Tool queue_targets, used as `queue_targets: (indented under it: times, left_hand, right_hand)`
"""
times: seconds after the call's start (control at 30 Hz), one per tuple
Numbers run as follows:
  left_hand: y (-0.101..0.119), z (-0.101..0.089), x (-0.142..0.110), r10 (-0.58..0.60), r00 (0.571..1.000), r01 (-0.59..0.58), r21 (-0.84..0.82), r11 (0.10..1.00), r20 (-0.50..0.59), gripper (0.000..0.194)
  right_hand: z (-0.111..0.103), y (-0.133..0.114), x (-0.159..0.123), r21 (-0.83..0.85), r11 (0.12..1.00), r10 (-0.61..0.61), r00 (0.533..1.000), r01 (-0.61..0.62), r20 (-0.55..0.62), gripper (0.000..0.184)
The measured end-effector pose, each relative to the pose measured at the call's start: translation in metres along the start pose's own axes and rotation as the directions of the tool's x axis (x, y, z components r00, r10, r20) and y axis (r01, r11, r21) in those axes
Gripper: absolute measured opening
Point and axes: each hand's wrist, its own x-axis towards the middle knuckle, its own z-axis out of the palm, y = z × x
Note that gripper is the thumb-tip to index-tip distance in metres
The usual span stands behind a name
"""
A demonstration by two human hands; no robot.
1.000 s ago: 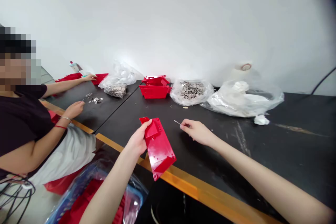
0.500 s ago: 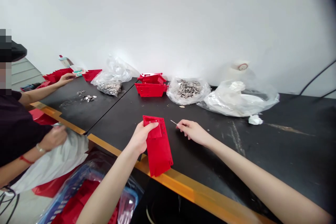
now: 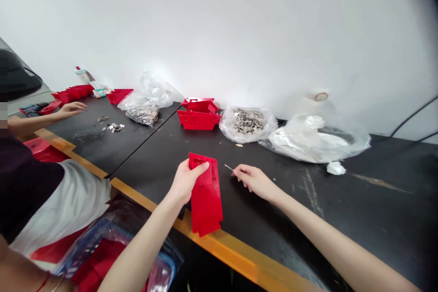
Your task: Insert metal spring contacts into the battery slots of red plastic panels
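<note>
My left hand (image 3: 185,181) grips a flat red plastic part (image 3: 206,198) near its top, holding it above the near edge of the black table (image 3: 369,210). My right hand (image 3: 251,179) rests on the table just right of the part and pinches a thin metal pin (image 3: 228,167) that points left towards the part.
Red trays (image 3: 200,115) are stacked at the back, between two clear bags of small metal pieces (image 3: 248,122) (image 3: 146,110). A larger clear bag with white material (image 3: 315,138) lies at the right. A co-worker sits at the left, one hand (image 3: 70,108) on the table. A blue basket (image 3: 112,255) stands below.
The red part has turned to hang more upright in my left hand. The co-worker's hands have shifted, one now reaching across the table. My right hand has barely moved.
</note>
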Motion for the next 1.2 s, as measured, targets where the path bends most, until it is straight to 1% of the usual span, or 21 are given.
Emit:
queue_targets:
  times: [0.17, 0.33, 0.4, 0.47, 0.6, 0.7, 0.77, 0.83, 0.93, 1.07, 1.2]
  left_hand:
    - [0.011, -0.005, 0.007, -0.045, 0.999, 0.044, -0.039, 0.998, -0.011, 0.04]
    - [0.017, -0.012, 0.029, -0.114, 0.993, 0.112, -0.077, 0.991, -0.029, 0.023]
    - [0.018, -0.013, 0.038, -0.152, 0.988, 0.152, -0.07, 0.986, -0.003, 0.021]
    - [0.018, -0.011, 0.044, -0.164, 0.986, 0.166, -0.062, 0.984, 0.04, 0.022]
    - [0.017, -0.005, 0.049, -0.088, 0.987, 0.097, -0.064, 0.993, 0.134, 0.029]
    - [0.016, -0.004, 0.051, -0.035, 0.982, 0.045, -0.05, 0.998, 0.183, 0.035]
    - [0.013, -0.005, 0.053, 0.007, 0.982, 0.0, -0.041, 0.999, 0.189, 0.037]
    - [0.011, -0.006, 0.055, 0.054, 0.982, -0.048, -0.035, 0.998, 0.181, 0.036]
    - [0.008, -0.007, 0.056, 0.103, 0.98, -0.1, -0.026, 0.995, 0.17, 0.033]
    - [0.004, -0.007, 0.055, 0.122, 0.976, -0.123, -0.002, 0.992, 0.183, 0.035]
    - [0.001, -0.006, 0.054, 0.148, 0.968, -0.154, 0.013, 0.988, 0.205, 0.037]
  right_hand:
    - [0.002, -0.012, -0.004, 0.069, 0.997, -0.031, 0.999, 0.033, -0.029, 0.043]
    - [0.009, -0.033, -0.009, 0.108, 0.991, -0.074, 0.997, 0.076, -0.021, 0.046]
    - [0.012, -0.041, -0.006, 0.114, 0.989, -0.092, 0.995, 0.095, -0.029, 0.049]
    - [0.014, -0.051, -0.001, 0.114, 0.986, -0.114, 0.992, 0.118, -0.045, 0.05]
    - [0.01, -0.073, 0.008, 0.073, 0.976, -0.201, 0.977, 0.207, -0.076, 0.047]
    - [0.004, -0.088, 0.01, -0.013, 0.959, -0.284, 0.957, 0.284, -0.055, 0.04]
    - [0.0, -0.094, 0.011, -0.078, 0.945, -0.32, 0.947, 0.317, -0.027, 0.035]
    - [-0.002, -0.096, 0.014, -0.132, 0.934, -0.335, 0.942, 0.331, -0.008, 0.031]
    - [-0.002, -0.091, 0.02, -0.167, 0.925, -0.345, 0.939, 0.342, 0.015, 0.032]
    - [0.003, -0.084, 0.027, -0.172, 0.907, -0.383, 0.923, 0.385, 0.049, 0.033]
    - [0.006, -0.083, 0.028, -0.236, 0.881, -0.414, 0.91, 0.41, 0.035, 0.03]
